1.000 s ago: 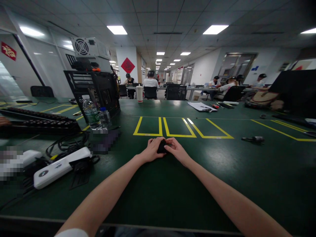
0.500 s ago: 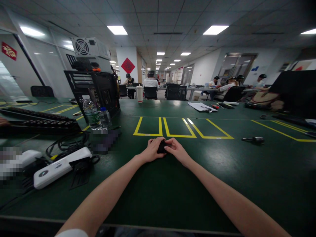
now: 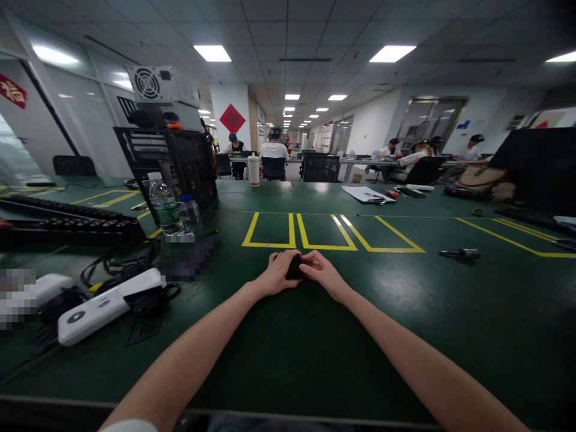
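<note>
A small dark, blocky object [image 3: 294, 268] sits between my hands, low over the green tabletop [image 3: 306, 360]; its kind cannot be made out. My left hand [image 3: 279, 273] is closed around its left side, fingers curled over the top. From the other side, the thumb and bent fingers of my right hand [image 3: 320, 269] press against it. Much of the object is hidden by the fingers. Just beyond my hands, yellow tape [image 3: 270, 245] marks box outlines on the table.
At left stand an open computer case [image 3: 168, 162], a water bottle [image 3: 165, 207], a white device [image 3: 108, 306] and cables. A dark metal tool [image 3: 461, 254] lies to the right. Further back are a white cup [image 3: 254, 170] and a clipboard [image 3: 365, 195]. People sit at distant tables.
The view has shifted very slightly. Both hands keep the same hold on the dark object, with no clear movement.
</note>
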{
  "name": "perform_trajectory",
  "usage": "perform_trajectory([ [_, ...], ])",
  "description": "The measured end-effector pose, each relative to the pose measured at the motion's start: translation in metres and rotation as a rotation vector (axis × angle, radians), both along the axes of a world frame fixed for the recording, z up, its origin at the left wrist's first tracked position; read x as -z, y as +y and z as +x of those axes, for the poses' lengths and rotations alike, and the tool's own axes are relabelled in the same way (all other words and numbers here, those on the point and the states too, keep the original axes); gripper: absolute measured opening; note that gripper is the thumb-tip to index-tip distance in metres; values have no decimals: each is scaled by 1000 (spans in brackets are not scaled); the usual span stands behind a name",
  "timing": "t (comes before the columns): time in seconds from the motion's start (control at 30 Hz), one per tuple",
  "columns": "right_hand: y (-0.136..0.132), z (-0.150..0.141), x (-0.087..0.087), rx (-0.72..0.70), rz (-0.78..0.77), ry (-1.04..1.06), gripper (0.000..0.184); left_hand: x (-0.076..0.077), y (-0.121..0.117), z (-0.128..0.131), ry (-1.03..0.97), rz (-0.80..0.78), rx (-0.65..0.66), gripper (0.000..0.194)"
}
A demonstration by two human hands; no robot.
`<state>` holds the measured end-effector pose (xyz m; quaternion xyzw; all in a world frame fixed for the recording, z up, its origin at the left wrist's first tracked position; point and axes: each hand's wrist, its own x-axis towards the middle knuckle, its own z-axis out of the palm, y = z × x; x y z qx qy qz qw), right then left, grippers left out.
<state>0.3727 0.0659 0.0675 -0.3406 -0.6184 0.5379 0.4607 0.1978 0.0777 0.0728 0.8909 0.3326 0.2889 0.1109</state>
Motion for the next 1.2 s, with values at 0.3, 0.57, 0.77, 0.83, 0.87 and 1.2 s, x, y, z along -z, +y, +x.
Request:
perform_trajectory([
  [0.3,-2,1,-5,2,-10,-47,30,-1,0,0,-3,-15,-3,61],
  [0.57,-6,0,-6,-48,62,-10,31,3,3,0,-3,2,-4,62],
  [0.77,-2,-4,-3,38,102,-36,22,3,3,1,-9,7,-4,61],
  [0.83,-2,-3,-3,50,113,-55,26,3,3,1,-9,5,-2,61],
  [0.87,-2,-3,-3,53,119,-66,27,2,3,1,-9,5,0,61],
  [1.2,-9,-6,-1,93,202,-128,32,0,2,0,-15,-5,13,61],
])
